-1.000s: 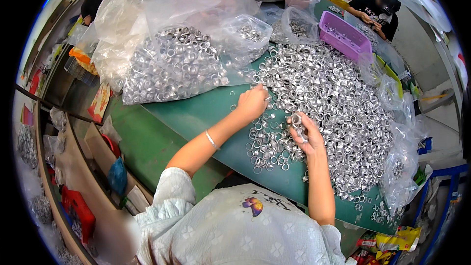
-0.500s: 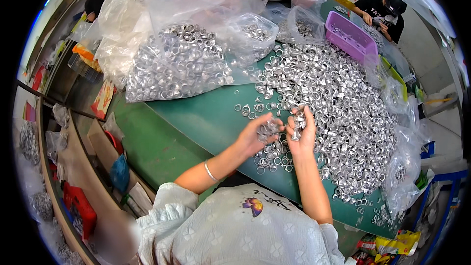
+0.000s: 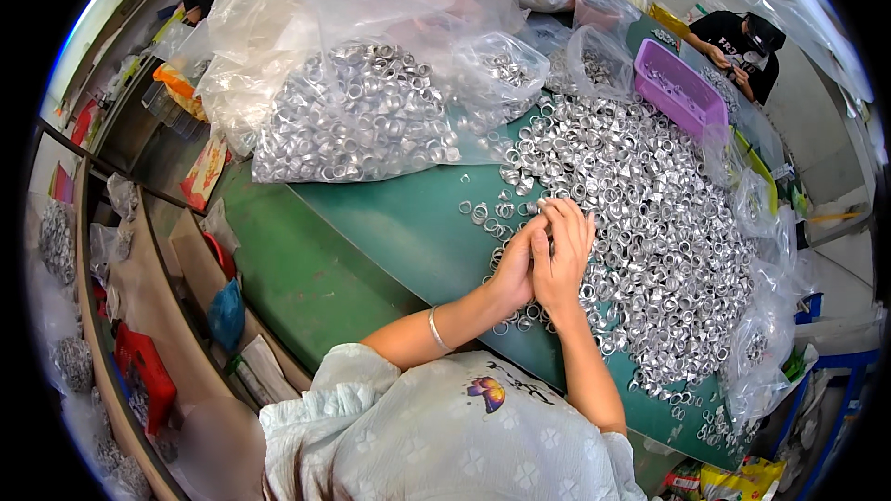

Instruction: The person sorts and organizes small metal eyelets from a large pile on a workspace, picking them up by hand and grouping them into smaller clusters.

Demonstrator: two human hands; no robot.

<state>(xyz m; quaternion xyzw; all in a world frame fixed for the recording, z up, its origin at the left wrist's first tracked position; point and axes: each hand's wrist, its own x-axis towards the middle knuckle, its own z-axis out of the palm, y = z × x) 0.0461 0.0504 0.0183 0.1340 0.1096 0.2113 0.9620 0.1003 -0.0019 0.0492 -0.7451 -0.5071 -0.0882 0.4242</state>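
So the two palms are facing and touching here: the left grip [image 3: 514,271] is pressing up against the right grip [image 3: 562,258], with the right fingers pointing roughly toward 12. I can't tell if either one is actually grasping anything, since the fingers are covering the space between.

Using the grips as the clock's centre, silver rings [image 3: 654,223] are lying in a big heap, fanning from 12 round to about 5. A few loose ones are sitting near the fingers at 10, and more are peeking out at 7. They're all resting on a green surface [image 3: 399,218]. A bracelet [image 3: 436,330] is circling the left wrist at 8.

Further out, a clear bag [image 3: 357,125] is bulging with rings at 10, and a smaller bag [image 3: 506,71] is slumping around 11:30. A purple tub [image 3: 682,113] is sitting at 1, with a co-worker [image 3: 729,35] leaning in past it. Crumpled plastic [image 3: 756,339] is edging the heap at 4. Way off around 9, a blue bag [image 3: 226,315] is lying.
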